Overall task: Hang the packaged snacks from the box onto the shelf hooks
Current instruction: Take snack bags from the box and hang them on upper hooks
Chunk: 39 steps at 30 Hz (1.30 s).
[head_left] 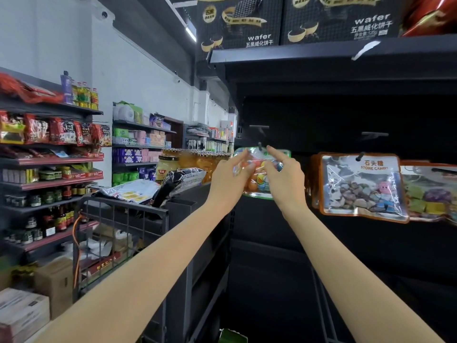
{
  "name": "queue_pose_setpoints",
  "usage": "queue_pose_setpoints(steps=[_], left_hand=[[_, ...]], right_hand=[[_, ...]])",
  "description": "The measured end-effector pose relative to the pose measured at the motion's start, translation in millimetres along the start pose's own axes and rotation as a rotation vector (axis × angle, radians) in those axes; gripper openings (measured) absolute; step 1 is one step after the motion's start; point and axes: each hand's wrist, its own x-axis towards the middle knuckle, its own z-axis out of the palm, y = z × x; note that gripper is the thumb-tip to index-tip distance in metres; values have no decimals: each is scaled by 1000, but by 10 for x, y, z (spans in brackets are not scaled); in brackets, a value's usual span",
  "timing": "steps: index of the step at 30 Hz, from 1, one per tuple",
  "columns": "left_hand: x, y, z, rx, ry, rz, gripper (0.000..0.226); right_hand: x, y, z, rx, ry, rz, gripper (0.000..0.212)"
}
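A clear snack pack with a green rim and orange and yellow sweets (259, 179) hangs at a black hook (260, 145) on the dark shelf back. My left hand (230, 179) pinches the pack's left edge. My right hand (284, 179) holds its right side, index finger raised toward the hook. Whether the pack's hole sits over the hook is hidden by my fingers. To the right, orange-rimmed stone candy packs (361, 186) hang on another hook (361, 155). The box is not clearly visible; only a green corner (232, 336) shows at the bottom edge.
A further pack of coloured sweets (430, 194) hangs at the far right. Two empty hook brackets (259, 127) (374, 133) sit higher up. Black wafer cartons (247, 23) stand on the top shelf. A wire cart (123, 219) with bags stands on my left, stocked aisle shelves behind it.
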Motion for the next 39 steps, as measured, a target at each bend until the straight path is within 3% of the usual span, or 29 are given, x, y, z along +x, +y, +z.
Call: queue_pose_setpoints(steps=[6,11,15,21,24,27,31,39], left_hand=[[424,-216,252,233,-43,-93,54],[805,-372,557,304,-179,-237,63],[952,-476,700,294,-200,-213,60],[941,-618,727,374,-160,-160,56],[844,-549,609,436,-74,-86,47],[697,-451,427,491,-2,58,36],[393,-259,95,543,43,177,25],[-774,-140,-854,670,104,113,23]], right_hand=[[270,353,177,-115,28,93,51],[541,508,347,-183,75,191,45],[663,591,479,-331,-4,239,54],[695,753,521,-272,30,175,54],[609,730,477,-389,55,95,53],[487,652,407,-350,60,35,45],[197,368,367,-340,-36,-84,30],[-911,-388,555,-163,-235,-160,24]])
